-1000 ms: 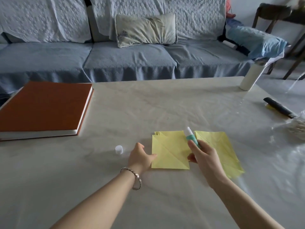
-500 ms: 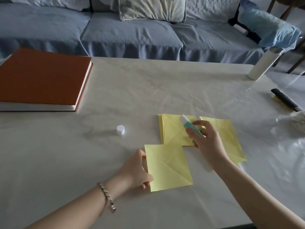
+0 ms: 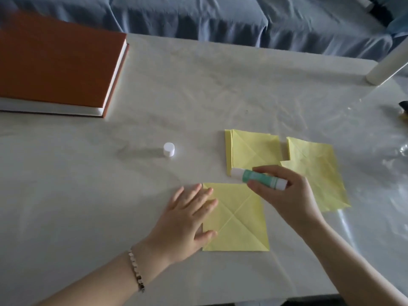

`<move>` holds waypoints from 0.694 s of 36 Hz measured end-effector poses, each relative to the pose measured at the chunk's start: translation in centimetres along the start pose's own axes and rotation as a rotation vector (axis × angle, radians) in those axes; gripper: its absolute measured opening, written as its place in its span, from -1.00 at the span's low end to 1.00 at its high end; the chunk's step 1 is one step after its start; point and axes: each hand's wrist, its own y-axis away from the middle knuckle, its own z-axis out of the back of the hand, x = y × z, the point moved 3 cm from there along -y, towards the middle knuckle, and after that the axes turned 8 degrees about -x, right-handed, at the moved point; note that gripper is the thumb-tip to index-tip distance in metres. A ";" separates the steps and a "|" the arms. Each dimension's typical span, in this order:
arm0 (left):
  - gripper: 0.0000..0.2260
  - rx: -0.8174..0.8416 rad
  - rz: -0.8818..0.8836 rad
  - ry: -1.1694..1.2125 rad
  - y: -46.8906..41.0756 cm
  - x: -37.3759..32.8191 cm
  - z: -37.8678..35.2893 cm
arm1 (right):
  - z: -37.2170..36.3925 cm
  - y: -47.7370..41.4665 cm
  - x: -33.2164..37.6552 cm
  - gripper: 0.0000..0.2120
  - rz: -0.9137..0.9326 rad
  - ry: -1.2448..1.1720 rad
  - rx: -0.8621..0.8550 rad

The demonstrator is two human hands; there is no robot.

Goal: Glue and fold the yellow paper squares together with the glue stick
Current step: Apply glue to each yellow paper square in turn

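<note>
A single yellow paper square (image 3: 239, 219) with diagonal creases lies flat in front of me. My left hand (image 3: 189, 219) presses its left edge with straight fingers. My right hand (image 3: 284, 195) grips the green and white glue stick (image 3: 258, 178), uncapped, held almost level above the square's top right corner with its white tip pointing left. Behind it lies a small stack of yellow squares (image 3: 251, 151). A second yellow pile (image 3: 315, 173) lies to the right, partly hidden by my right hand. The white cap (image 3: 169, 149) stands alone on the table, to the left of the stack.
A large orange-covered book (image 3: 55, 62) lies at the table's far left. A white cylinder (image 3: 386, 65) stands at the far right corner, with a dark object (image 3: 403, 107) at the right edge. A blue-covered sofa (image 3: 220, 16) runs behind the table. Clear plastic (image 3: 397, 162) covers the right side.
My left hand slid one yellow square off the stack toward me and now lies flat on it. My right hand swung the glue stick down to nearly level above that square.
</note>
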 end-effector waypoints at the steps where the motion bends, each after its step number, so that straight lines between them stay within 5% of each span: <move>1: -0.50 -0.007 -0.010 0.017 0.1 0.1 0.0 | -0.2 0.0 0.0 -0.83 -0.004 0.013 0.010; 12: -0.55 -0.100 -0.013 0.092 1.1 0.4 0.7 | -3.2 1.2 -1.1 -0.82 -0.046 0.105 0.078; 25: -0.51 -0.192 0.016 0.093 1.2 0.8 0.6 | -6.2 0.6 -0.3 -0.88 0.113 0.331 0.176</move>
